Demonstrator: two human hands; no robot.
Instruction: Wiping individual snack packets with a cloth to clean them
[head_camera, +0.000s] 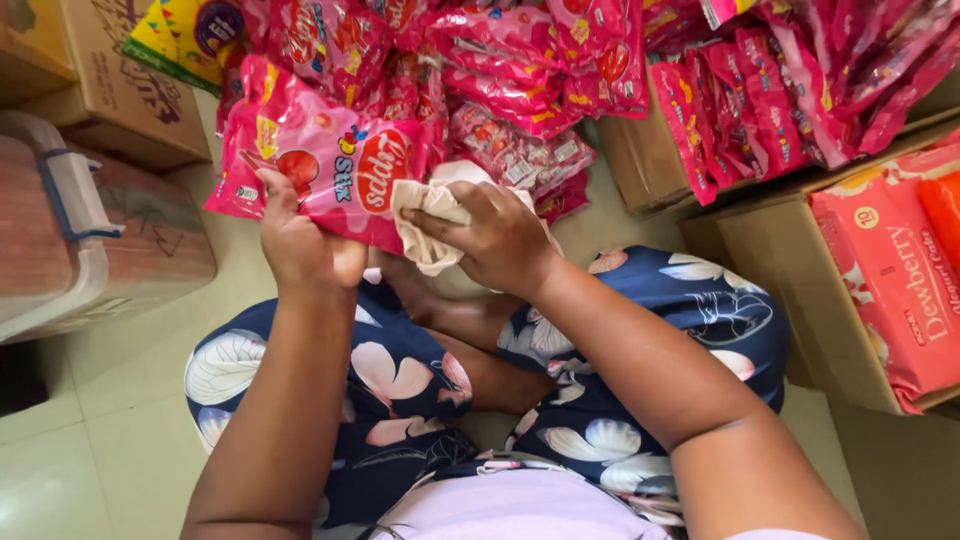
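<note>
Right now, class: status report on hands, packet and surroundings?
Left hand gripping pink sweet packet. Right hand pressing cream cloth on it. Packet pile behind.

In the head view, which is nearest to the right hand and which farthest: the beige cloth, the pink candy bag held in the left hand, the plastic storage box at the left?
From the right hand:
1. Beige cloth, gripped in its fingers.
2. Pink candy bag, just left of it, behind the cloth, held by the left hand.
3. Plastic storage box, far left on the floor.

Candy bag (320, 160) upper left of centre, cloth (425, 215) just right of it, packet pile (520, 80) behind, cardboard boxes (800, 260) at right, plastic bin (80, 230) at left.
</note>
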